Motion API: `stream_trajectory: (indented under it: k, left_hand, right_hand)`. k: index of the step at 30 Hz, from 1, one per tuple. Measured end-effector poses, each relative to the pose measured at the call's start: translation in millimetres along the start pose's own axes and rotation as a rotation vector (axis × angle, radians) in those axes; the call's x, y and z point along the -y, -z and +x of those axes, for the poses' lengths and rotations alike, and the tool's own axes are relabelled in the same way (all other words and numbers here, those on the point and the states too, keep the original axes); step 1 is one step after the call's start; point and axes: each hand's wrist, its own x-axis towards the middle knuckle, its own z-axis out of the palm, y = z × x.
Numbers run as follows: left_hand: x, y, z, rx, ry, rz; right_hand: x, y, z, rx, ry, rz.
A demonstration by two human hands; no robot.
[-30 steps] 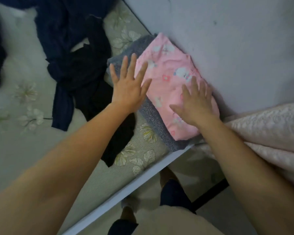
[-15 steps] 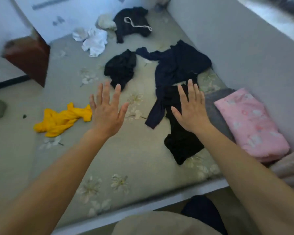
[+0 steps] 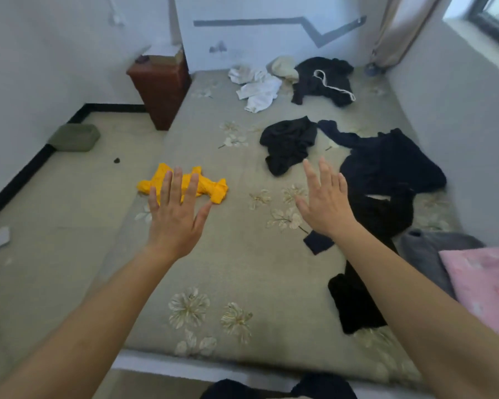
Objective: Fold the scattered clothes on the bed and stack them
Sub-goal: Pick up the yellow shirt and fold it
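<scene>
The bed (image 3: 242, 269), bare at centre, is bounded by a wall (image 3: 458, 110) at right. Dark clothes (image 3: 386, 168) are strewn centre right, a folded pink piece (image 3: 484, 280) lower right, a yellow garment (image 3: 213, 188) centre-left. Left hand (image 3: 175, 223) and right hand (image 3: 326, 207) are spread, grip released.

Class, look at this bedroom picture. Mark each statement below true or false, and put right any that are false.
1. The left hand and the right hand are both open, fingers spread, gripping nothing. True.
2. The yellow garment is folded on top of the pink garment. False: it lies crumpled on the bed, well to the left of the pink one.
3. The pink garment lies folded on a grey garment beside the wall. True.
4. The black garment with the white drawstring lies nearest the person. False: it lies at the bed's far end, near the white garment.
</scene>
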Motion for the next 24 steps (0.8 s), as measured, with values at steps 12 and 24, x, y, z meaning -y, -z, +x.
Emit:
stream_trajectory:
  k: [12,24]
  left_hand:
    - [114.0,-68.0,-15.4,0.277,0.066,0.053]
    - [263.7,-249.9,79.6,0.419,-0.054,-0.108]
  right_hand:
    - [107.0,-113.6,65.4,0.294,0.106,0.062]
    - [213.1,-298.1,155.7,0.432,-0.026,0.03]
